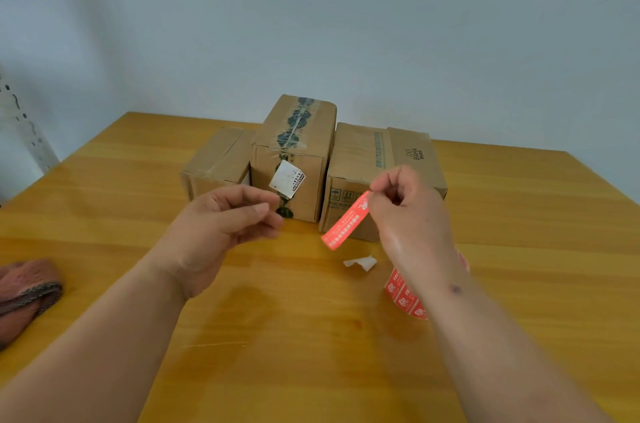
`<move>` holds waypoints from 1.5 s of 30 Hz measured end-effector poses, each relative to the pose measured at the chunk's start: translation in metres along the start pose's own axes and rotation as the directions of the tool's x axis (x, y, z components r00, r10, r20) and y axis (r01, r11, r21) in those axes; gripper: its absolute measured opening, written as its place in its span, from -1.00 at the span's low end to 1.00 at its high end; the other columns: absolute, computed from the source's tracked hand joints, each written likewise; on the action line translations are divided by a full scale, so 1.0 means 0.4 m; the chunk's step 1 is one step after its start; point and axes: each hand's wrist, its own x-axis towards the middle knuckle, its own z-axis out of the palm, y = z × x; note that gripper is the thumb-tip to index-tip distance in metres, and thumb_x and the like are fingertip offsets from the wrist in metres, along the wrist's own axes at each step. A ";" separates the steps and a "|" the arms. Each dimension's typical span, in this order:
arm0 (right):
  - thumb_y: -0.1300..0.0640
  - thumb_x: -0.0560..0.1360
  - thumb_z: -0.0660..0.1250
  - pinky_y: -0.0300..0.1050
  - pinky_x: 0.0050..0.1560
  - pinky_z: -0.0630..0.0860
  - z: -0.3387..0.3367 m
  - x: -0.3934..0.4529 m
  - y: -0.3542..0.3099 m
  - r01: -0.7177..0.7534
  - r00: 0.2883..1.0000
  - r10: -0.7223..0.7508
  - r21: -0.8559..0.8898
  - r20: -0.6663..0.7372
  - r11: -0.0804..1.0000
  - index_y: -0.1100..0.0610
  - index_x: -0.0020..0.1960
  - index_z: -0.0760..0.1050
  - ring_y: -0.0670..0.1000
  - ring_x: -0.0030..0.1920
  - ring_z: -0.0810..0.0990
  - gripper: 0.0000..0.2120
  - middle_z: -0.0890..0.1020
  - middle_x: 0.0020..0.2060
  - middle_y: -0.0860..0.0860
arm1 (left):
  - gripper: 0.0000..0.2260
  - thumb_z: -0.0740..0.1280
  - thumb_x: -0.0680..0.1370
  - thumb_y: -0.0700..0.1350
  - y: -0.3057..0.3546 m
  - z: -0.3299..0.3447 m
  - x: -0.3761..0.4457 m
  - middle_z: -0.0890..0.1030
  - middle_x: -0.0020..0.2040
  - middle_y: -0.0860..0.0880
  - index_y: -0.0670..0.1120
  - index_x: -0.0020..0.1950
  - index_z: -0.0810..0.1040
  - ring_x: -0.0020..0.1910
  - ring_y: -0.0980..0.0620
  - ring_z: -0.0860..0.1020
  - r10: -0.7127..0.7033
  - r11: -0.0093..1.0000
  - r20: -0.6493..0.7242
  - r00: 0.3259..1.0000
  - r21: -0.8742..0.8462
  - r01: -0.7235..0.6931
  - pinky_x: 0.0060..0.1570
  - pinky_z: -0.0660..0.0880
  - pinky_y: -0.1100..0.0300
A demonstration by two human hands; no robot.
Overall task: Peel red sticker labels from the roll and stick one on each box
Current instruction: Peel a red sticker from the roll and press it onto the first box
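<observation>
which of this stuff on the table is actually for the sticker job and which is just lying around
For the job:
- red sticker, pinched in the right hand
- sticker roll, partly behind the right forearm
- left box, middle box, right box
- left hand, holding nothing

Just lying about:
- white paper scrap
- reddish cloth at the table's left edge

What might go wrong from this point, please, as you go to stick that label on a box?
The red sticker label hangs free from a pinch of the right hand, so it may curl onto itself. The right forearm crosses over the label roll and may knock it. No box shows a red label yet.
</observation>
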 end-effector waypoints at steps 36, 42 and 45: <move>0.19 0.52 0.32 -0.23 -0.22 0.53 0.066 -0.156 -0.115 0.173 0.956 -0.204 0.155 0.212 0.973 0.03 -0.13 0.54 -0.02 -0.22 0.61 -0.91 0.61 -0.23 -0.01 | -0.55 0.52 0.37 -0.25 -0.038 -0.211 -0.253 0.32 0.26 0.10 0.18 0.11 0.51 0.22 0.00 0.39 0.249 0.828 -0.293 0.923 0.559 -0.046 -0.20 0.50 0.29; 0.22 0.49 0.36 -0.01 -0.20 0.57 0.030 -0.177 -0.121 0.044 0.994 -0.078 0.382 0.076 0.923 0.03 -0.13 0.57 -0.05 -0.29 0.58 -0.90 0.62 -0.31 -0.01 | -0.54 0.54 0.37 -0.19 -0.039 -0.116 -0.267 0.28 0.29 0.32 0.33 0.07 0.60 0.21 0.18 0.42 0.206 0.853 -0.010 0.979 0.492 -0.175 -0.10 0.51 0.43; 0.23 0.47 0.37 0.11 -0.10 0.57 0.021 -0.175 -0.093 0.008 0.999 -0.021 0.395 0.027 0.918 0.04 -0.13 0.58 0.03 -0.25 0.58 -0.90 0.62 -0.33 -0.01 | -0.57 0.53 0.38 -0.20 -0.051 -0.072 -0.241 0.25 0.32 0.39 0.29 0.07 0.62 0.21 0.26 0.43 0.183 0.861 0.074 0.980 0.469 -0.196 -0.03 0.52 0.40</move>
